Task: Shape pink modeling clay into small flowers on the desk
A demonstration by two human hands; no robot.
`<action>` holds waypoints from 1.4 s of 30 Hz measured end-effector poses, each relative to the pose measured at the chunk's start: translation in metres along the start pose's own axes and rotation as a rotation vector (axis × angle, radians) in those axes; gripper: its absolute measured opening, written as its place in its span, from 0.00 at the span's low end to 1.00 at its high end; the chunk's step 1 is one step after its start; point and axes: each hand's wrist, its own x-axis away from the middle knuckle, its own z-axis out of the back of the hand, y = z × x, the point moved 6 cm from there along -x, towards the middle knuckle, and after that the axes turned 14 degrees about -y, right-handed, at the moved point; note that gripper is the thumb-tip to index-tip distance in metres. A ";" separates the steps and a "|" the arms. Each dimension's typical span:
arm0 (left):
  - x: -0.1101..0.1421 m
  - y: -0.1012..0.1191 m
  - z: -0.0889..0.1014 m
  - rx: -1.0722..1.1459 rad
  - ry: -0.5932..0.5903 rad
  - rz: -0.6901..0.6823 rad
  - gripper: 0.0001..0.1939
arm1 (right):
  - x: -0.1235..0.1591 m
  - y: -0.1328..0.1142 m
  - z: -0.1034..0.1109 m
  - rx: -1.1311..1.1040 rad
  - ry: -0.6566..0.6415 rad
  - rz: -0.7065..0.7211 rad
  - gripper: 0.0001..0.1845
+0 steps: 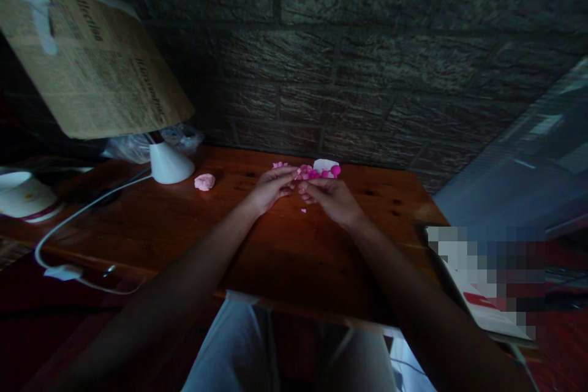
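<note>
Both my hands meet over the far middle of a wooden table (193, 226). My left hand (271, 188) has its fingertips pinched together on a small pink piece too small to name. My right hand (331, 198) is curled, its fingertips pressed together close to the left ones. Just behind the fingers lie several small pink pieces (316, 174) and a white scrap (324, 165). One tiny pink crumb (303, 211) lies on the wood below the fingers. A pale pink lump (204, 182) rests apart to the left.
A white lamp base (169, 163) with a newspaper-covered shade (92, 61) stands at the back left, its white cord (68, 226) trailing over the table's front edge. A white bowl (22, 196) sits far left. A dark brick wall (367, 61) backs the table. Papers (487, 312) lie at the right.
</note>
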 end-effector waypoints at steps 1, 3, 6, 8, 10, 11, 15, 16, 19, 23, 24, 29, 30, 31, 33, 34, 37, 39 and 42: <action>0.000 0.000 0.000 -0.003 -0.001 0.002 0.11 | 0.000 0.000 0.000 0.013 0.005 0.001 0.21; 0.000 -0.001 0.001 -0.009 -0.002 0.002 0.11 | 0.000 -0.001 0.001 0.039 0.015 0.009 0.20; 0.000 -0.001 0.002 -0.014 -0.002 0.000 0.10 | 0.001 -0.003 0.002 0.056 0.022 0.023 0.20; 0.000 -0.001 0.001 -0.014 -0.002 0.005 0.10 | 0.002 -0.005 0.002 0.053 0.021 0.038 0.19; -0.001 -0.001 0.001 -0.012 -0.002 0.011 0.10 | 0.001 -0.006 0.001 0.038 0.011 0.060 0.17; -0.001 -0.001 0.001 -0.011 -0.002 0.013 0.10 | 0.001 -0.006 0.001 0.026 0.005 0.070 0.16; -0.002 -0.001 0.000 -0.007 -0.008 0.002 0.10 | 0.000 -0.003 0.001 -0.031 -0.001 0.063 0.14; -0.002 -0.001 0.000 -0.005 -0.011 0.000 0.10 | -0.001 -0.002 0.001 -0.047 -0.001 0.054 0.14; -0.001 -0.002 0.000 0.001 -0.011 0.001 0.09 | -0.001 0.001 0.002 -0.104 0.000 0.033 0.15; -0.002 -0.002 0.001 0.006 -0.010 0.001 0.10 | -0.001 0.001 0.001 -0.145 0.001 0.020 0.18; -0.002 -0.002 0.001 0.005 -0.014 -0.004 0.10 | -0.001 0.000 0.000 -0.138 0.000 0.021 0.18; -0.001 -0.001 0.000 -0.010 -0.023 -0.003 0.11 | 0.000 -0.004 0.001 -0.090 0.014 0.029 0.19; -0.001 -0.001 0.000 -0.009 -0.022 -0.001 0.11 | 0.000 -0.004 0.001 -0.088 0.015 0.029 0.19; -0.001 -0.001 0.001 -0.008 -0.021 0.000 0.11 | 0.000 -0.005 0.001 -0.086 0.014 0.030 0.18; -0.001 -0.001 0.001 -0.005 -0.023 -0.001 0.10 | 0.001 -0.006 0.001 -0.089 0.019 0.032 0.17; -0.001 -0.001 0.001 -0.005 -0.025 -0.003 0.10 | 0.002 -0.007 0.001 -0.100 0.025 0.035 0.17; -0.002 -0.001 0.001 -0.009 -0.033 -0.010 0.09 | 0.003 -0.007 0.002 -0.161 0.053 0.051 0.17; -0.002 -0.002 0.002 -0.012 -0.030 -0.008 0.09 | 0.004 -0.007 0.002 -0.177 0.063 0.062 0.16; -0.002 -0.003 0.003 -0.004 -0.020 -0.003 0.09 | 0.003 -0.007 0.003 -0.156 0.070 0.070 0.13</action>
